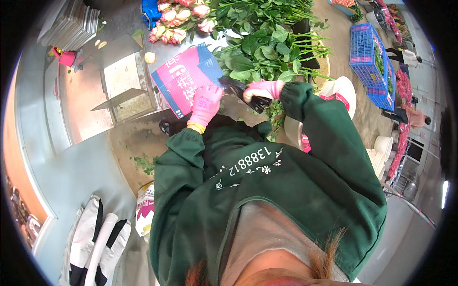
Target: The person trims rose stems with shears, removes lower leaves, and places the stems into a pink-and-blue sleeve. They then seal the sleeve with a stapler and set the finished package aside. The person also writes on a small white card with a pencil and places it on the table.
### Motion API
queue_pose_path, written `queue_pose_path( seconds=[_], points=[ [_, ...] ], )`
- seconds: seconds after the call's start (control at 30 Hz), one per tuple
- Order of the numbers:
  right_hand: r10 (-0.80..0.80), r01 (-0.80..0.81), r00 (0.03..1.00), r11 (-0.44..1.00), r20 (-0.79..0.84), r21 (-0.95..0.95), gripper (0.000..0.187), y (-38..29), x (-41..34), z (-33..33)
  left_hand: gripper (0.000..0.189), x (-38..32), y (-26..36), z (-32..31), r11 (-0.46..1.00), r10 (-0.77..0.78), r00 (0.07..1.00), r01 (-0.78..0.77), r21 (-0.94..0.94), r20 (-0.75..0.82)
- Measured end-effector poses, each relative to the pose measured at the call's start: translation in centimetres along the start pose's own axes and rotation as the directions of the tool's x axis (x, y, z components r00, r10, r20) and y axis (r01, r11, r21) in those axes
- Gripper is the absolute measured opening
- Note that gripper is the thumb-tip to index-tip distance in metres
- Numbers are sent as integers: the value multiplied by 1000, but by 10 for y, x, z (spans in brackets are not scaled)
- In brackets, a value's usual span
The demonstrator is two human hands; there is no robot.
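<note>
My left hand (205, 103), in a pink glove, grips the near edge of a pink and blue corrugated cardboard wrap (179, 77) that bears printing. The wrap is tilted over the edge of the metal worktable. My right hand (263, 90), also gloved in pink, is closed around a black hand-held stapler (236, 87). The tip of this tool meets the right edge of the cardboard beside my left hand; whether its jaws are closed cannot be made out. Just beyond lie cream roses with pink edges (179, 18), their leafy stems (268, 50) pointing right.
A metal frame with flaps (123, 85) stands left of the cardboard, with a stack of sheets (71, 25) behind it. White buckets (349, 93) stand at my right. Fallen leaves (143, 162) litter the floor. Blue crates (368, 53) and two people (411, 116) are farther right.
</note>
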State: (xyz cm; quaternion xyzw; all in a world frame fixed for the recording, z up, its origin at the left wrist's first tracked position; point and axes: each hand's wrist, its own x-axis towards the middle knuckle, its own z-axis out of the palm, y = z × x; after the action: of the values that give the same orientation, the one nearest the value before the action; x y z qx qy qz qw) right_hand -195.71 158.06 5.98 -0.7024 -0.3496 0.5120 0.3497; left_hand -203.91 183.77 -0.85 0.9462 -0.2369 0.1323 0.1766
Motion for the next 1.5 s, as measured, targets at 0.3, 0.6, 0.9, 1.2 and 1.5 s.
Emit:
queue_pose_path(
  seconds=[0.3, 0.6, 0.9, 1.2, 1.5],
  points=[
    [270, -256, 939, 962, -213, 90, 42, -7, 5, 45, 32, -12, -6, -29, 999, -9, 998, 12, 45, -56],
    [128, -143, 989, 958, 75, 250, 66, -142, 90, 112, 56, -121, -80, -105, 934, -294, 956, 287, 214, -3],
    [245, -149, 934, 928, -260, 341, 78, -328, 527, 163, 57, -347, -120, -200, 671, -705, 705, 697, -251, 73],
    [-69, 103, 950, 990, -304, 99, 36, -272, 514, 173, 41, -275, -165, -205, 465, -483, 597, 794, -390, 640],
    [731, 525, -183, 638, -657, 564, 32, -6, -21, 56, 29, 74, -115, -186, 593, 133, 950, 152, -791, 282]
  ],
)
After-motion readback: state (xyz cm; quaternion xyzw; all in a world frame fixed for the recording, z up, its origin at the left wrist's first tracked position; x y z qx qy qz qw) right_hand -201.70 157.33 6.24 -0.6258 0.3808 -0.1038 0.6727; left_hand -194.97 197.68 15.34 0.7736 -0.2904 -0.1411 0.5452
